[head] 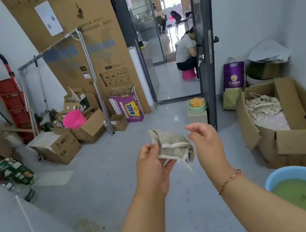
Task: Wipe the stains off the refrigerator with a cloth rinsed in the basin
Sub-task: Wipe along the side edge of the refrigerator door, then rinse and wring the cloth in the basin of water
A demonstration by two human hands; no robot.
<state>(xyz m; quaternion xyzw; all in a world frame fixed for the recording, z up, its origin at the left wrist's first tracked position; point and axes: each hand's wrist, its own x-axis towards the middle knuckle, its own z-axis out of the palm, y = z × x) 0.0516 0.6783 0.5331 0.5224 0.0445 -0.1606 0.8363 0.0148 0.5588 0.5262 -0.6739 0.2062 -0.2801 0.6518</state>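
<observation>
Grey cloth (173,146) bunched in my left hand (152,163), thumb and fingers gripping it chest-high over the floor, right hand (203,139) alongside, loosely curled and holding nothing, probably refolding it, basin (281,177) by the floor's lower-right corner.

A red ladder (12,104) leans left of a tall cardboard box (83,52).

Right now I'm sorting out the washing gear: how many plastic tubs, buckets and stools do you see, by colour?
Blue: 1, the basin of greenish water
Pink: 2, the bucket and the stool
Green: 1, the small basin
Total: 4
</observation>
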